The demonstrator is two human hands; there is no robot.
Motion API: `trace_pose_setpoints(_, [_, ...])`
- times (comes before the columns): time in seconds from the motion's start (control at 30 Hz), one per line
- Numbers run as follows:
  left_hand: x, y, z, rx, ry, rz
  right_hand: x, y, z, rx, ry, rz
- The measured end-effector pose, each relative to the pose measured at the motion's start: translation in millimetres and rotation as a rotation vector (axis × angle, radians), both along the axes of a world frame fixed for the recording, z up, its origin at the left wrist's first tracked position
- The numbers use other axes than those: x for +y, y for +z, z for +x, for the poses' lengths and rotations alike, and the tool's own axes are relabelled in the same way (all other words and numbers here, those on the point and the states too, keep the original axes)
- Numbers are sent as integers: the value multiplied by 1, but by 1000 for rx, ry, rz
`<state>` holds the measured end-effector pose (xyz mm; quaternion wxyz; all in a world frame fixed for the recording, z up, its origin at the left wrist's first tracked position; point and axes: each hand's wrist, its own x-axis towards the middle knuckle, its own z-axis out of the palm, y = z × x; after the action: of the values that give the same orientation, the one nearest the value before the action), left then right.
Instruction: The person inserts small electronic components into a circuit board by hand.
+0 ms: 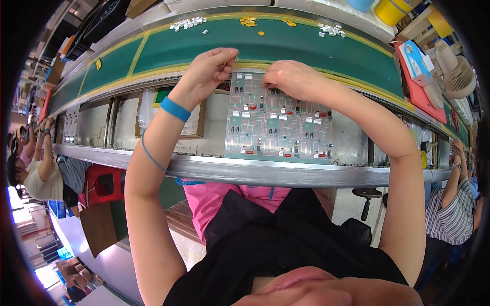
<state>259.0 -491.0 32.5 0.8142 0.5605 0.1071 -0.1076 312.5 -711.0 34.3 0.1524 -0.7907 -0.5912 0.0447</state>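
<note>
A panel of printed circuit boards lies on the rails in front of me, with white connectors, dark cylindrical parts and red parts standing on it. Just above its far left corner is my left hand, its thumb and fingers pinched together. A tiny pale piece shows at those fingertips, too small to name. My right hand bends over the far edge of the panel, fingers curled down at the upper middle boards. What its fingertips hold, if anything, is hidden beneath the hand.
Beyond the rails runs a green belt carrying piles of white connectors and yellow-orange parts. A metal rail edges the near side. A fan and a red tray stand right. Other people work along both sides.
</note>
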Motion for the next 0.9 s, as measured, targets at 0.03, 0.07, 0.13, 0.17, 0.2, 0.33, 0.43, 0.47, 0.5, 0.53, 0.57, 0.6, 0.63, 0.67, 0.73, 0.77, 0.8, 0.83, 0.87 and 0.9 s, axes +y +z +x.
trace_pose_setpoints(0.03, [0, 0, -7, 1, 1, 0, 1, 3, -1, 1, 1, 0])
trace_pose_setpoints(0.07, [2, 0, -12, 17, 7, 10, 1, 7, -2, -26, 4, -59])
trace_pose_setpoints(0.13, [5, -1, -21, 33, 15, 18, 2, 8, -3, -53, 10, -118])
trace_pose_setpoints(0.17, [6, -3, -24, 27, 2, 91, 1, 6, -1, -93, 54, -101])
trace_pose_setpoints(0.2, [7, -4, -27, 21, -12, 163, 1, 4, 0, -133, 97, -85])
trace_pose_setpoints(0.33, [6, -8, -37, -19, -18, 274, 0, 5, 0, -183, 187, -78])
trace_pose_setpoints(0.43, [4, -11, -39, -38, 1, 399, -1, 2, 0, -176, 175, -76])
trace_pose_setpoints(0.47, [4, -12, -39, -40, 0, 432, -2, 1, -1, -182, 177, -44])
trace_pose_setpoints(0.5, [3, -13, -39, -42, 0, 465, -2, 0, -1, -188, 179, -12])
trace_pose_setpoints(0.53, [2, -12, -40, -41, -2, 464, -3, 1, 0, -187, 178, -13])
trace_pose_setpoints(0.57, [0, -12, -41, -41, 11, 483, -3, 1, 2, -201, 235, -9])
trace_pose_setpoints(0.6, [-1, -12, -42, -41, 23, 501, -4, 2, 3, -215, 291, -4])
trace_pose_setpoints(0.63, [-1, -12, -42, -38, 25, 503, -3, 2, 3, -214, 293, -2])
trace_pose_setpoints(0.67, [-1, -13, -42, -62, 26, 541, -1, 2, 3, -249, 318, -3])
trace_pose_setpoints(0.73, [0, -16, -43, -86, 28, 580, 0, 1, 3, -284, 345, -3])
trace_pose_setpoints(0.77, [0, -20, -42, -134, 38, 613, -1, 0, 4, -268, 336, 0])
trace_pose_setpoints(0.8, [1, -24, -42, -183, 48, 646, -2, 0, 4, -251, 327, 3])
trace_pose_setpoints(0.83, [2, -28, -42, -183, 51, 646, -2, 0, 3, -253, 330, 3])
trace_pose_setpoints(0.87, [3, -31, -42, -248, 50, 698, -3, 2, 2, -253, 307, -36])
trace_pose_setpoints(0.9, [4, -34, -42, -313, 49, 749, -4, 2, 1, -253, 283, -76])
